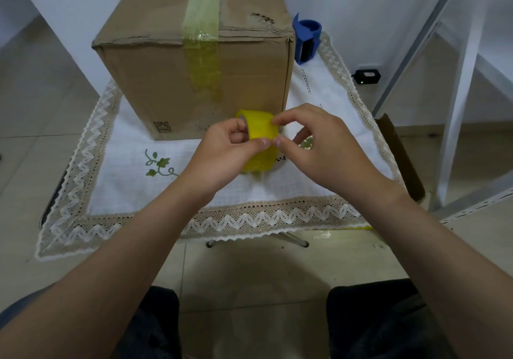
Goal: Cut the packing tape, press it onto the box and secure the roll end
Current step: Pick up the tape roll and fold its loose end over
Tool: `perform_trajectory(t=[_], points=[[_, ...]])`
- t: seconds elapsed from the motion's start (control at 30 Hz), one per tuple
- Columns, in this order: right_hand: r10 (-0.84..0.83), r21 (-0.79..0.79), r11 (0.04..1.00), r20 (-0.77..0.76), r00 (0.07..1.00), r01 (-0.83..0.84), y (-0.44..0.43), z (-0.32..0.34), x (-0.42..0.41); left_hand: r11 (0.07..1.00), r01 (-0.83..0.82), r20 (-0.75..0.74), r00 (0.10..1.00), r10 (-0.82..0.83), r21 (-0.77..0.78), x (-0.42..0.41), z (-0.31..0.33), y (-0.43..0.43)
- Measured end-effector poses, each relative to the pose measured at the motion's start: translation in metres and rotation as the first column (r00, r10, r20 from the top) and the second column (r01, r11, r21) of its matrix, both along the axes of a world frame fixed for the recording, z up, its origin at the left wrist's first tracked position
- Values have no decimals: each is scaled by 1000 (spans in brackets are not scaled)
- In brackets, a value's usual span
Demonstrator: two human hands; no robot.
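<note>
On the lace-edged tablecloth (277,214), before the box (194,86), both hands gripped the tape roll (261,139): left hand (222,156) holding, right hand (319,147) pinching its edge. A slipped pinch risked the end resticking.

Small desk (258,238) is covered by a white lace-trimmed cloth (125,181) with green vine embroidery. Sitting right on the cloth: a taped cardboard box (155,81), and a blue tape dispenser (306,40) just beside its right edge.
</note>
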State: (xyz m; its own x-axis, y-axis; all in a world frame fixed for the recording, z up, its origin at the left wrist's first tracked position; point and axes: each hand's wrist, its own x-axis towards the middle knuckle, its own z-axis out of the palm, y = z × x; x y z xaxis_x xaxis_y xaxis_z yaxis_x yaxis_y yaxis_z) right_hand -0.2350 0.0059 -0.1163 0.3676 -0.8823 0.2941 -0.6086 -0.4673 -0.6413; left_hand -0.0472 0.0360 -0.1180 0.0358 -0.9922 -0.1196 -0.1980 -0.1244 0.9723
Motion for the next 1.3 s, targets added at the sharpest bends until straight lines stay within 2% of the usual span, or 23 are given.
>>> perform_trajectory(t=[0.2,0.37,0.47,0.63,0.8,1.07,1.17,1.3], points=[[81,117,991,-87,993,-70,-5,-4,-6,988,116,141,985,-102,-97,1,2,3],[103,247,965,-31,994,-92,-8,4,-12,962,221,185,964,-191,-160,1,6,6],[128,344,929,54,990,-139,-10,11,-17,953,249,194,957,-215,-171,3,7,5],[12,312,949,119,993,-49,-7,10,-15,969,186,191,969,-154,-165,-3,6,7],[7,265,964,110,994,-36,-5,8,-11,988,87,176,982,-64,-131,-7,6,5],[-75,358,934,165,983,11,-12,5,-11,994,84,185,980,-70,-64,-11,1,4],[-76,437,899,194,978,-17,-10,7,-10,996,76,198,978,-65,-48,-15,2,3],[-46,448,892,218,975,-58,-8,13,-11,995,81,175,982,-69,-59,-21,4,4]])
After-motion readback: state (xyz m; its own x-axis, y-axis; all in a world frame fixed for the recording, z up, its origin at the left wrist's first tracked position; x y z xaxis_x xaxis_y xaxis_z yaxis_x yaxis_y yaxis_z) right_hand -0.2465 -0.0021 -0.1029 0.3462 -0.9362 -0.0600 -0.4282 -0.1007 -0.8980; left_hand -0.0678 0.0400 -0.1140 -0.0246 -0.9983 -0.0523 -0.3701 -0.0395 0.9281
